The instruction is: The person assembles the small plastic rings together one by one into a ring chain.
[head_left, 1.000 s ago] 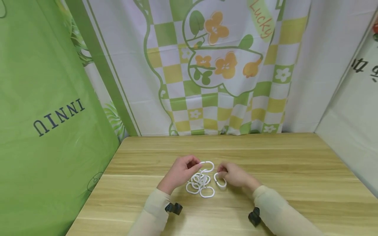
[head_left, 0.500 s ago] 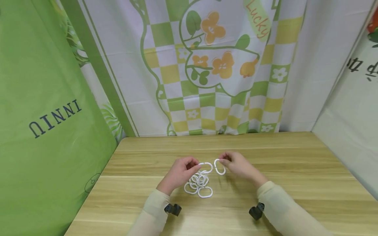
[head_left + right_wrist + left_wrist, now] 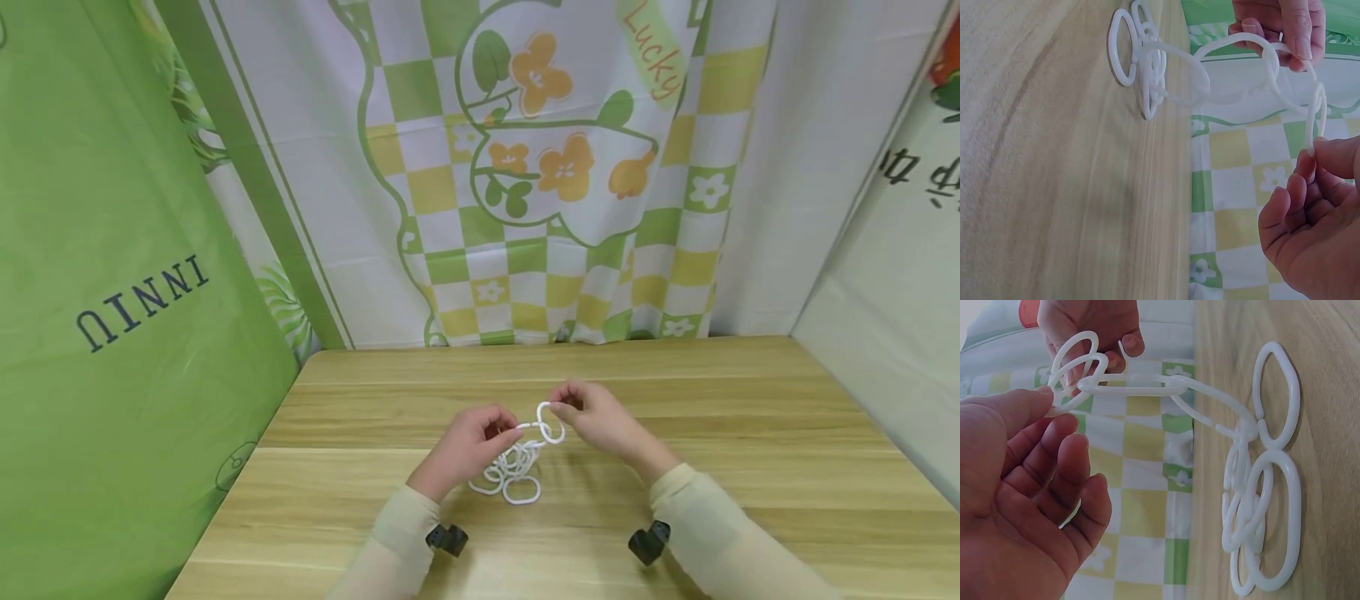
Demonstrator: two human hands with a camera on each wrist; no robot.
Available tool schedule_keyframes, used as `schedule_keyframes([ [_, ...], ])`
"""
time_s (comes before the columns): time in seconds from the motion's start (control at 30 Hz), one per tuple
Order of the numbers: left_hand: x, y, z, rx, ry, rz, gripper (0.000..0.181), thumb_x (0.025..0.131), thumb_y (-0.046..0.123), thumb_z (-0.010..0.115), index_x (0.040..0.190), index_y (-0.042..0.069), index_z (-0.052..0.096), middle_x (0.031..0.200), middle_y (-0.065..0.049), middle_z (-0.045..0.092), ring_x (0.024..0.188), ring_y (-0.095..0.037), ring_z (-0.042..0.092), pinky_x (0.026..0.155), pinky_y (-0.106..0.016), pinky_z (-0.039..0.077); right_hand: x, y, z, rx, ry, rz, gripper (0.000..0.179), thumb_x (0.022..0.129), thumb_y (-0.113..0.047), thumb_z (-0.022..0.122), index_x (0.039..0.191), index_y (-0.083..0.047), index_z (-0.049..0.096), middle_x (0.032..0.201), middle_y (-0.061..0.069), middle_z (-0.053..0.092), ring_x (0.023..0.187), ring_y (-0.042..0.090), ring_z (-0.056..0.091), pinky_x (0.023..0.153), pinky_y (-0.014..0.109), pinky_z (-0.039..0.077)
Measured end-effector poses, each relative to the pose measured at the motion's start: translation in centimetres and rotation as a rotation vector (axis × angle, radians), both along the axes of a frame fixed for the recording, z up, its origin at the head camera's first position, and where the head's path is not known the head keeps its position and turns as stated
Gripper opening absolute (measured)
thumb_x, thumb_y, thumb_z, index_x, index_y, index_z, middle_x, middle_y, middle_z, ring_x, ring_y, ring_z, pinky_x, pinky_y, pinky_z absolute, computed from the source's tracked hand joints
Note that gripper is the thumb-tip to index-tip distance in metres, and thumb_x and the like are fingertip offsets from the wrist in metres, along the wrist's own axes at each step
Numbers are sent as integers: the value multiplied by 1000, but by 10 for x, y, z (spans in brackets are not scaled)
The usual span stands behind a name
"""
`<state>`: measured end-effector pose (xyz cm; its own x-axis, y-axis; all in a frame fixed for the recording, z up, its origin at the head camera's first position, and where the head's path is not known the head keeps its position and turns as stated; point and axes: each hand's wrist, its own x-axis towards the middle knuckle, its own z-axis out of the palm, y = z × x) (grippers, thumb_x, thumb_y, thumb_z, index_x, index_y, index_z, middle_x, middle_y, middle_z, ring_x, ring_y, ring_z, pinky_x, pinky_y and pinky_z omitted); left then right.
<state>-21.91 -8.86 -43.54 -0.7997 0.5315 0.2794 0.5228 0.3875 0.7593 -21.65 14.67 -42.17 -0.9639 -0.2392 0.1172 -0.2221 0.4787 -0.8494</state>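
Observation:
My left hand (image 3: 474, 440) pinches a white plastic chain link (image 3: 1104, 362) between thumb and fingertips. From that link, further joined links (image 3: 1132, 391) run down to a tangled pile of white chain links (image 3: 1292, 519) on the table. Opposite, my right hand (image 3: 600, 419) pinches a single white oval link (image 3: 539, 414) by its upper side, raised above the tabletop. The two held links overlap in the head view and meet in the right wrist view. Whether one passes fully through the other I cannot tell, as fingertips partly cover them.
The wood-grain table (image 3: 712, 458) stretches around the pile on all sides. A checked, flowered curtain (image 3: 487, 250) hangs behind its back edge, a green cloth (image 3: 150, 417) at the left and a white one (image 3: 900, 333) at the right.
My right hand has lifted its link from beside the pile and brought it left against the link in my left hand. My left hand has shifted slightly right, raising some chain.

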Motion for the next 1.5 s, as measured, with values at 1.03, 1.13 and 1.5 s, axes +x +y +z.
schedule_keyframes([
  [1.03,3,5,-4,-24,-28,-56,6,94,24,69,95,18,69,80,10,62,65,-8,54,57,-24,48,5,-7,-12,-23,6,-26,12,97,-12,60,101,-1,63,91,11,62,79,19,53,70,34,45],
  [1.13,3,4,-5,-8,-49,-73,6,93,25,70,94,19,69,79,9,63,66,-9,56,58,-25,49,5,-7,-11,-45,-7,-39,12,98,-13,59,102,-2,62,91,9,61,81,19,52,71,35,44],
  [1.5,3,7,-2,13,-56,31,17,95,33,67,95,16,71,79,10,64,69,-8,57,61,-25,49,10,-14,-2,-136,-25,-73,16,100,-17,59,104,-2,61,90,10,59,73,20,50,62,30,44],
])
